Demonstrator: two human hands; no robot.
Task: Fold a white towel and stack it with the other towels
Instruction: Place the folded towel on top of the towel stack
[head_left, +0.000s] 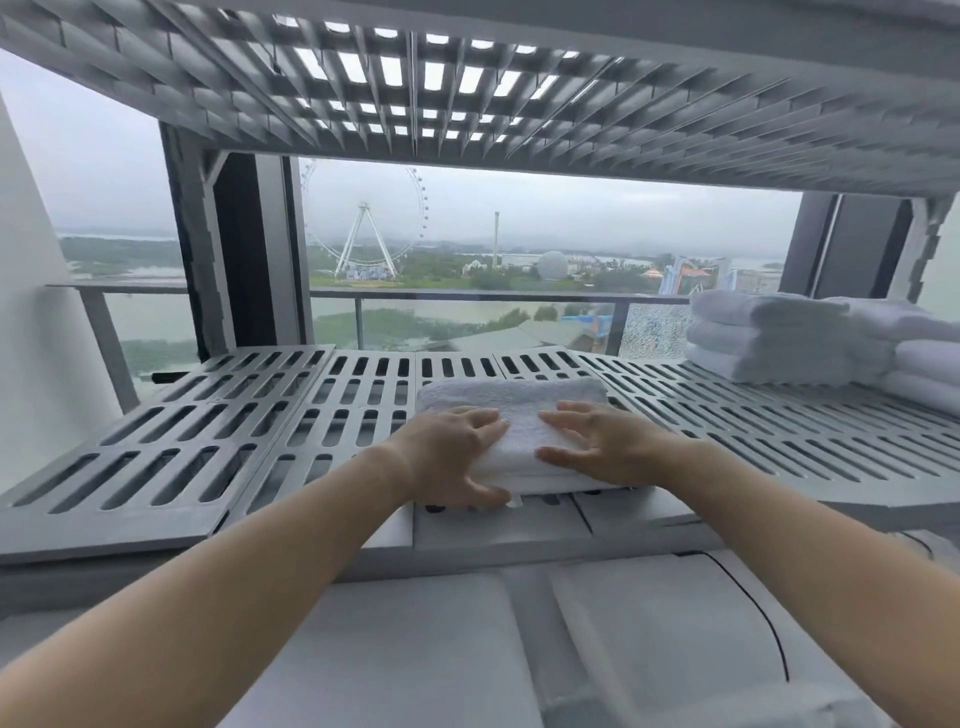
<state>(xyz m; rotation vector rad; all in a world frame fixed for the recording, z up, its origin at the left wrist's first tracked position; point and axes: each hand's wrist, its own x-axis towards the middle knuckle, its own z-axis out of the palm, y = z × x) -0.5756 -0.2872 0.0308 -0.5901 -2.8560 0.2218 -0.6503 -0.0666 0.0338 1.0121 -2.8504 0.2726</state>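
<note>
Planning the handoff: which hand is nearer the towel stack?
Right. The right hand rests on the folded towel's end toward the stack; left hand grips the other end.

We reach both bare forearms forward from the near edge, the two converging toward the middle. Our left hand (457, 457) grips the left near side of the folded towel (511, 397), with its fingers (488, 428) lying over the top and its thumb curled round the near edge below. Our right hand (597, 441) rests on the towel's right part, palm down, fingers spread and nearly straight, thumb stretched leftward along the near edge. The two hands lie just beside each other, fingertips apart.
</note>
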